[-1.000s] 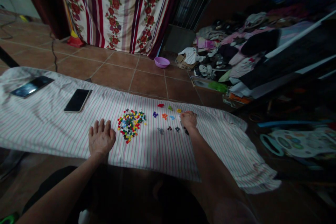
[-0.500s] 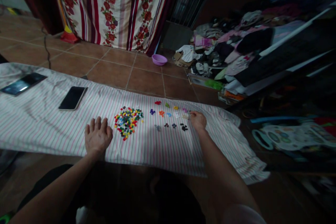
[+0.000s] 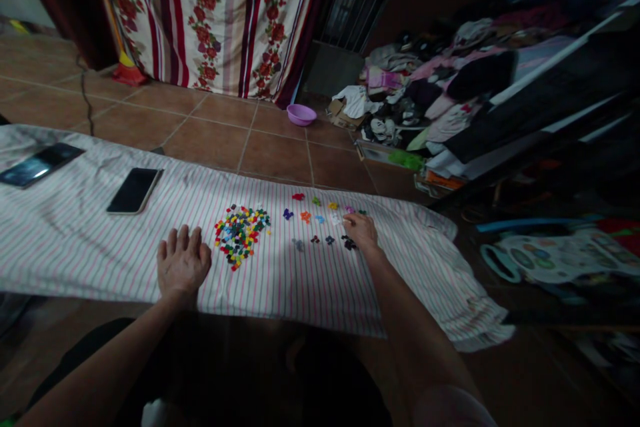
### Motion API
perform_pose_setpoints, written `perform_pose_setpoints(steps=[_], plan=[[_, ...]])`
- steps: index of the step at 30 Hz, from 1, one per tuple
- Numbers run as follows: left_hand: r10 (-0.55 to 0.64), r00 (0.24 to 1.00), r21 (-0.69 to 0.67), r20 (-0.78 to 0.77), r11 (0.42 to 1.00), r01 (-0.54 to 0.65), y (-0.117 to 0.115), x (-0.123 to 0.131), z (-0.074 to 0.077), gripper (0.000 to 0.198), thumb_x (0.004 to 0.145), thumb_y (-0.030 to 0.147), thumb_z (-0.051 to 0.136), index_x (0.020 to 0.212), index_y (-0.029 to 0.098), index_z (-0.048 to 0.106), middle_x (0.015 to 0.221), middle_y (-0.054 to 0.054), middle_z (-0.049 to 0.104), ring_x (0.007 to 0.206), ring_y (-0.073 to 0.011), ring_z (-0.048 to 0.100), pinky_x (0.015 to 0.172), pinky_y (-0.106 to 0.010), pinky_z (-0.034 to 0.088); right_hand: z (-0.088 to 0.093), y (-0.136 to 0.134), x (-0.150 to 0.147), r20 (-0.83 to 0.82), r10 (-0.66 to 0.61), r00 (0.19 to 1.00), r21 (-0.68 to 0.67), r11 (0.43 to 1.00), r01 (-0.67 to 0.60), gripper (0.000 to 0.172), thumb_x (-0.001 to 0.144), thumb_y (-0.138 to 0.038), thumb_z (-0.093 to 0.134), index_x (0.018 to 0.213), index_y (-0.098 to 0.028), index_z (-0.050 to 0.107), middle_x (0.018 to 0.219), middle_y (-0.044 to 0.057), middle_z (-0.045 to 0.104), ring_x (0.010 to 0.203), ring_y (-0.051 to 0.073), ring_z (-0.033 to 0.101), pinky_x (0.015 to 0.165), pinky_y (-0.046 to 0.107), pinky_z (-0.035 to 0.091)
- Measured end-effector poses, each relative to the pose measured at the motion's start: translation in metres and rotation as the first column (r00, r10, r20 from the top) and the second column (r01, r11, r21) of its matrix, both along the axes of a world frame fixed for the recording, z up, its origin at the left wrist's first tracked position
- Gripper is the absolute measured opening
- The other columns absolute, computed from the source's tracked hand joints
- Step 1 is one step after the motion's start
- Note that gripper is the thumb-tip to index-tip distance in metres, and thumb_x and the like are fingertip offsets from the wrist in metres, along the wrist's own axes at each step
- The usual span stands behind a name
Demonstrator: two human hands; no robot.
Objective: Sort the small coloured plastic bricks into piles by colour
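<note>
My left hand (image 3: pixel 183 261) lies flat on the striped cloth (image 3: pixel 125 253), fingers stretched out and nothing in it. Just right of it is a mixed heap of small coloured pieces (image 3: pixel 242 230), red, yellow, green, blue and white. Further right, the same kind of pieces lie in small groups by colour, among them a red group (image 3: pixel 298 197), an orange group (image 3: pixel 305 217) and a purple group (image 3: pixel 288 214). My right hand (image 3: pixel 362 229) is over the right end of these groups, fingertips pinched beside the white group (image 3: pixel 336 219). Whatever is between the fingertips is too small to make out. Black pieces (image 3: pixel 349 242) lie partly under this hand.
A phone (image 3: pixel 134 191) and a larger dark-screened device (image 3: pixel 41 165) lie on the cloth to the left. Beyond it, a purple basin (image 3: pixel 301 115) stands on the tiled floor before a flowered curtain (image 3: pixel 215 20). Heaped clothes (image 3: pixel 430 90) fill the back right.
My right hand has moved left, from the far right end of the groups to beside the white one. A dark green group behind it now shows. My left hand stays in place.
</note>
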State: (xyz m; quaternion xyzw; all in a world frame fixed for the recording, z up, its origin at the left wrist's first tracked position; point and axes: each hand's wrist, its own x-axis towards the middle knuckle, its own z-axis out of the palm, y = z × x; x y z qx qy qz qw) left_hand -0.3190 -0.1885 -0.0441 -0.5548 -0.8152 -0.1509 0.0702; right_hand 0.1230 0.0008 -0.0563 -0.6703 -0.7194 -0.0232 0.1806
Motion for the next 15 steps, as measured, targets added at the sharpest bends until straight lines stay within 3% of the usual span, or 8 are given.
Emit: perform_pose_setpoints(steps=[15], plan=[[-0.006,1.000,0.006,0.020,1.000,0.006,-0.001,0.000,0.000,0.054,0.092,0.037,0.029,0.136,0.015,0.053,0.146,-0.014,0.047,0.142,-0.0313,0.030,0.116,-0.050,0.020,-0.007,0.001,0.017,-0.080,0.008,0.997,0.021,1.000,-0.007,0.021,0.075,-0.015,0.055,0.081,-0.020,0.075,0.090,0.007,0.073,0.089,0.021,0.064,0.087,0.032,0.049]])
